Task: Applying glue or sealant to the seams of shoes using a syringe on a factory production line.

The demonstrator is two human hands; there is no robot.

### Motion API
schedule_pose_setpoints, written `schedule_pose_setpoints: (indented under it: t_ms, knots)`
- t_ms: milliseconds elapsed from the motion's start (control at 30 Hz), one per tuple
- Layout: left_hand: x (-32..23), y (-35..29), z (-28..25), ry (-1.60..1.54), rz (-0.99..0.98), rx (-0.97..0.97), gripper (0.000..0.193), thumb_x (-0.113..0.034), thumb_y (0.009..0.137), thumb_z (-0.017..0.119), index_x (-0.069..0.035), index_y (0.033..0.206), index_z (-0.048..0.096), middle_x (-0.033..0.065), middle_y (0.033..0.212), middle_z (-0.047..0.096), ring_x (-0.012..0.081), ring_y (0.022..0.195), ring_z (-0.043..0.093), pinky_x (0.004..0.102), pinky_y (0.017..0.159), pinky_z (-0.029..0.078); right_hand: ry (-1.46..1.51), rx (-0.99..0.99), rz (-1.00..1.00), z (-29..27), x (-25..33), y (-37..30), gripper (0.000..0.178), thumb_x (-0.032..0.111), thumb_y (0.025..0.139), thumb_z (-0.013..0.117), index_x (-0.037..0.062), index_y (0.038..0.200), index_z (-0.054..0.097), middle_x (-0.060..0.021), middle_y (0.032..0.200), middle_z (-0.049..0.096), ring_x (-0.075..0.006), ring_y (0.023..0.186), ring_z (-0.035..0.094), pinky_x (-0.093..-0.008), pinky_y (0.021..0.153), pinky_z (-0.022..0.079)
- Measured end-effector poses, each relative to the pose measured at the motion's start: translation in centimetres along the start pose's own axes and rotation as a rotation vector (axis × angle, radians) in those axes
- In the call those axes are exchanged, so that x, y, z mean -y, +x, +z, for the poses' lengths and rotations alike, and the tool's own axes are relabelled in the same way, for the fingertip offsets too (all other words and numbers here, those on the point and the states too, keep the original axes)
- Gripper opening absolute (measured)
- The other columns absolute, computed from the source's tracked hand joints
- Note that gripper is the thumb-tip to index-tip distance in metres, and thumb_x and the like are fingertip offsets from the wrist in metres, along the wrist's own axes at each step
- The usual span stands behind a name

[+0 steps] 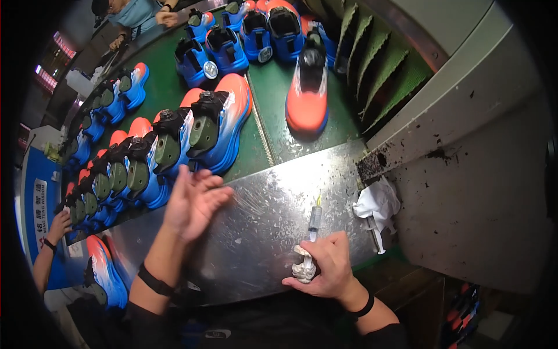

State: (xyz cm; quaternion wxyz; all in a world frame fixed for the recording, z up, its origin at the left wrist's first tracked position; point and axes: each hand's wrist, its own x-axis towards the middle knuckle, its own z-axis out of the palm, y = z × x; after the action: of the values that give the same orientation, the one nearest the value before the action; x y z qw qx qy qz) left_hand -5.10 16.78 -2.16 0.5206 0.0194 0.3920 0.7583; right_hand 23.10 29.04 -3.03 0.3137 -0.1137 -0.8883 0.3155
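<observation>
My right hand (pixel 330 263) is closed around a syringe (pixel 315 220) above the near edge of the metal tabletop (pixel 256 215). Its clear barrel points away from me and ends in a yellowish tip. White wrapping (pixel 303 271), grubby in places, covers the syringe's rear end by my thumb. My left hand (pixel 200 203) is raised with fingers apart and slightly blurred, holding nothing. Just beyond it stands an orange, white and blue sneaker (pixel 224 131) with a green last inside, nearest in a row of similar sneakers (pixel 136 160).
Another sneaker (pixel 307 104) stands on the green belt (pixel 264 116), before hanging green flaps (pixel 381 75). A white cloth (pixel 378 200) and a second syringe (pixel 375 234) lie right. A co-worker's hand (pixel 59 227) reaches the row's left end; another person (pixel 136 14) is across the line.
</observation>
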Motion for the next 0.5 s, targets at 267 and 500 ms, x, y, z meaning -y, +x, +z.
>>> schedule_pose_setpoints:
  t_ms: [267,500]
  knots:
    - [-2.9,2.1,-0.8,0.435,0.152,-0.14,0.041,-0.039,0.097,0.049,0.001,0.097,0.056,0.0119,0.085,0.062,0.0249,0.081,0.068,0.0289,0.066,0.057,-0.061,-0.026,-0.034,0.3,0.2,-0.1,0.066,0.039,0.061,0.084,0.0066,0.112,0.056,-0.0055,0.081,0.054,-0.0252,0.071,0.045,-0.0354,0.067,0.037]
    - [-1.4,2.0,1.2,0.53,0.12,-0.1,0.028,-0.029,0.096,0.054,-0.003,0.089,0.059,0.0064,0.077,0.063,0.0211,0.075,0.068,0.0234,0.061,0.054,-0.144,-0.077,-0.056,0.9,1.0,-0.8,0.066,0.033,0.058,0.086,0.0058,0.11,0.056,-0.0071,0.085,0.057,-0.0261,0.074,0.046,-0.0362,0.07,0.039]
